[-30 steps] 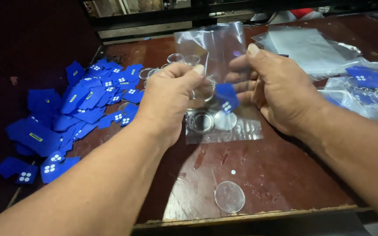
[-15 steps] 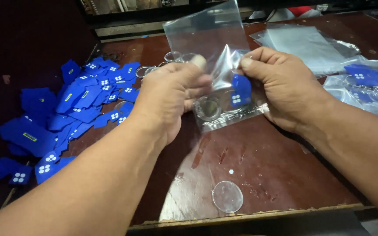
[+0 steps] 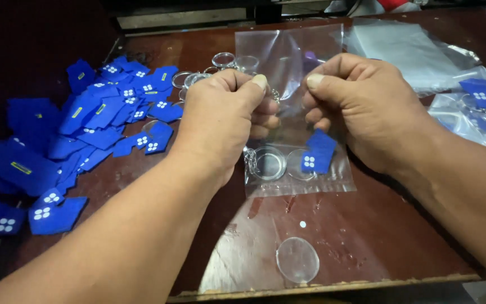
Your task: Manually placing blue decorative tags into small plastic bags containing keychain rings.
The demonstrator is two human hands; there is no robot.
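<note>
Head view looks down on a dark reddish wooden table, worn and scuffed along its near edge at the bottom of the frame. Near that edge, low centre, lies a clear round disc. Above it, at mid-frame, a clear plastic bag hangs upright, its bottom edge close over the table. Two clear rings and a blue tag with white dots sit in the bottom of the bag. The left hand and right hand are both closed in a pinch on the bag's middle, thumbs up, knuckles almost facing each other. At left a heap of blue tags spreads across the table. Farther back, upper centre, lie loose clear rings; more clear bags are stacked at upper right.
</note>
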